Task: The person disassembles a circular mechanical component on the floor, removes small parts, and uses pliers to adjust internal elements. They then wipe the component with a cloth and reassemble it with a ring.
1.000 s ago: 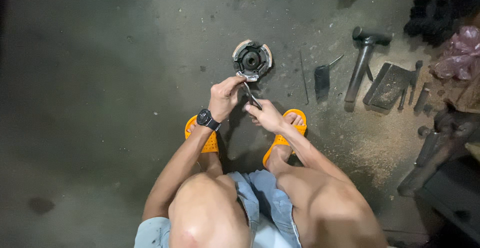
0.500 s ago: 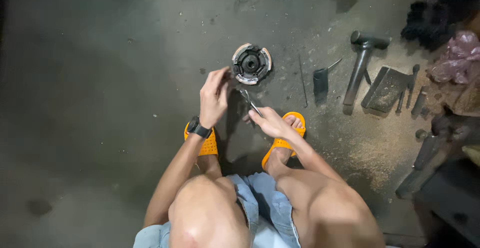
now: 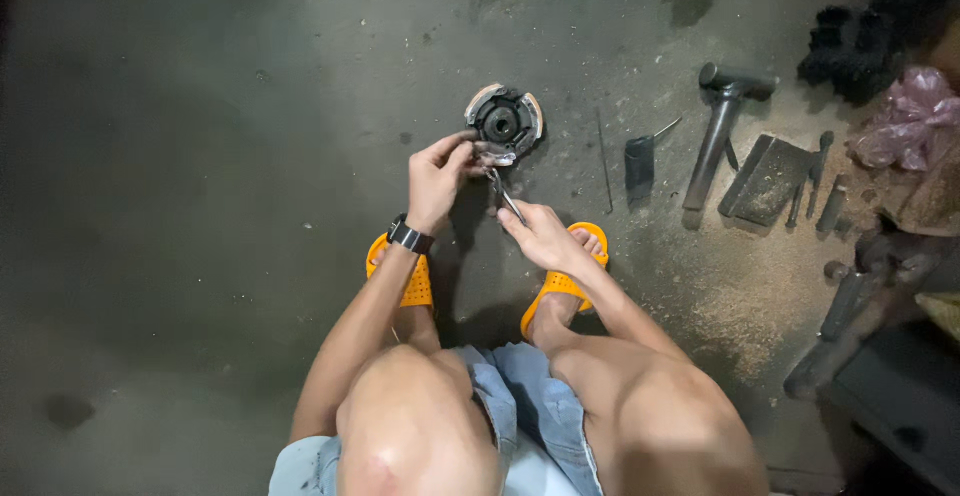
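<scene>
The concrete floor (image 3: 200,156) fills the view, dusty and stained, and everything is placed here against the round metal hub (image 3: 504,119) lying on it near the top centre. Well to the right of the hub a hammer (image 3: 722,126) lies with its head away from the person, and further right a flat dark block (image 3: 770,176) and a few loose rods rest. Between hub and hammer a small dark scraper-like piece (image 3: 640,161) and a thin rod (image 3: 603,161) are seen. Below the hub, two orange sandals (image 3: 560,281) are planted on the floor.

The hub, a dark ring with pale curved pads round its rim, lies flat on the floor. The left hand (image 3: 437,178), a dark watch (image 3: 410,236) on its wrist, is raised just below and left of the hub, its fingers (image 3: 462,141) pinched together and touching the hub's lower edge. The right hand (image 3: 542,236), below the hub, is closed on slim pliers (image 3: 503,191) whose tip points up at the same edge.

What the pliers' tip grips cannot be made out. For the work to go well, the hub would best be steadied by the left fingers while the pliers are kept in line with the part being gripped, so that no slip occurs.
</scene>
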